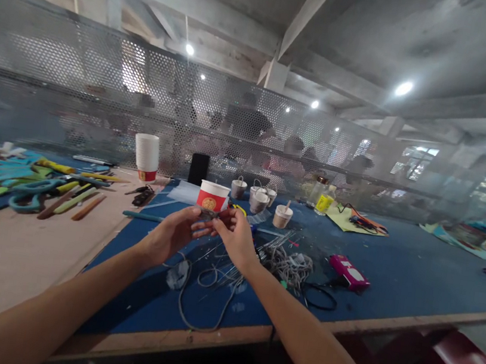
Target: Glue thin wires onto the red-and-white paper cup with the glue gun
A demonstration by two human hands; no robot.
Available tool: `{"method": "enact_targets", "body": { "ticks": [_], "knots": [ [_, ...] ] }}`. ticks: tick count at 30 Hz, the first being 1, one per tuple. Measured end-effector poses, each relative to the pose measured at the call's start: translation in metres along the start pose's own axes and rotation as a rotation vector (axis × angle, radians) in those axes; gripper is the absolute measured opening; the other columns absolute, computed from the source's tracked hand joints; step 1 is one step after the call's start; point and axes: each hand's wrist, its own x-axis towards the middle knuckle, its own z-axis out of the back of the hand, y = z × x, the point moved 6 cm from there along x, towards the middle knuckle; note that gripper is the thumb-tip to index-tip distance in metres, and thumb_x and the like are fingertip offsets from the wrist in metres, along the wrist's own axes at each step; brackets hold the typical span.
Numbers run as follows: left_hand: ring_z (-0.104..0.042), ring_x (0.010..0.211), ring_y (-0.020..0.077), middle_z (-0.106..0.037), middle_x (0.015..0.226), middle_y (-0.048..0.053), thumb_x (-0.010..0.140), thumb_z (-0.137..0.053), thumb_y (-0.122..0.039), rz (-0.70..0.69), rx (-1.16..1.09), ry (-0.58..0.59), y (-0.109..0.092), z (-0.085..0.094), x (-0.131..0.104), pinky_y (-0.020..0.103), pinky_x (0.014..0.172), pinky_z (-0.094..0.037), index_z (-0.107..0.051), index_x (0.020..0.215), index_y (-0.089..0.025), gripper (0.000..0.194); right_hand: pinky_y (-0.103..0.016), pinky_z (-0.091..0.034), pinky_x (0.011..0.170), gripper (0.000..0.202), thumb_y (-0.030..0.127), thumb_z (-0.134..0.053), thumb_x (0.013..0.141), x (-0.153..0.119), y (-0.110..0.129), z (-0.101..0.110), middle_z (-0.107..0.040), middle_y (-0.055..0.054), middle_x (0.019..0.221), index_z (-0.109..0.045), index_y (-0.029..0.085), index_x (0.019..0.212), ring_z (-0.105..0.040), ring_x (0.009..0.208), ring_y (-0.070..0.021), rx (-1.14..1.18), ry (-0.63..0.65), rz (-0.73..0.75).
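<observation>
My left hand (176, 230) and my right hand (238, 235) meet in front of me over the blue table. Their fingertips pinch together around a small dark greyish thing (208, 215), too small and blurred to name. Just behind the fingers stands a red and white paper cup (215, 189). Below the hands a loop of grey cord (182, 306) lies on the table; whether it runs up to the fingers I cannot tell. Right of my right hand are thin metal wires (270, 247) and a tangled heap of grey cord (294, 267).
Several small cups (259, 202) with loops or sticks stand behind. A magenta box (350, 273) lies right, scissors (33, 195) and tools left. Stacked paper cups (146, 153), a phone (198, 168) and a yellow-labelled bottle (325, 201) stand near the perforated metal screen (164, 98).
</observation>
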Motion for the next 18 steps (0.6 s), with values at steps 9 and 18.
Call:
{"method": "enact_targets", "body": {
  "ticks": [9,18],
  "knots": [
    [-0.074,0.098,0.0239,-0.078,0.107,0.012,0.083,-0.076,-0.016,-0.061,0.025,-0.065,0.0,0.009,0.003,0.038,0.095,-0.058,-0.073,0.095,-0.014,0.013,-0.032,-0.059,0.072,0.018,0.035,-0.066,0.088,-0.006,0.01,0.002,-0.067,-0.001,0.087,-0.057,0.023,0.097,-0.068,0.069,-0.0158,-0.003,0.001,0.033],
    [-0.071,0.069,0.0182,-0.075,0.08,0.007,0.086,-0.072,-0.018,0.009,-0.024,-0.033,-0.001,0.003,-0.002,0.029,0.064,-0.058,-0.071,0.09,-0.013,0.007,-0.032,-0.06,0.078,0.013,0.033,-0.065,0.091,-0.021,0.02,-0.017,-0.07,-0.001,0.086,-0.06,0.022,0.096,-0.071,0.078,-0.0168,0.044,0.184,0.062]
  ]
}}
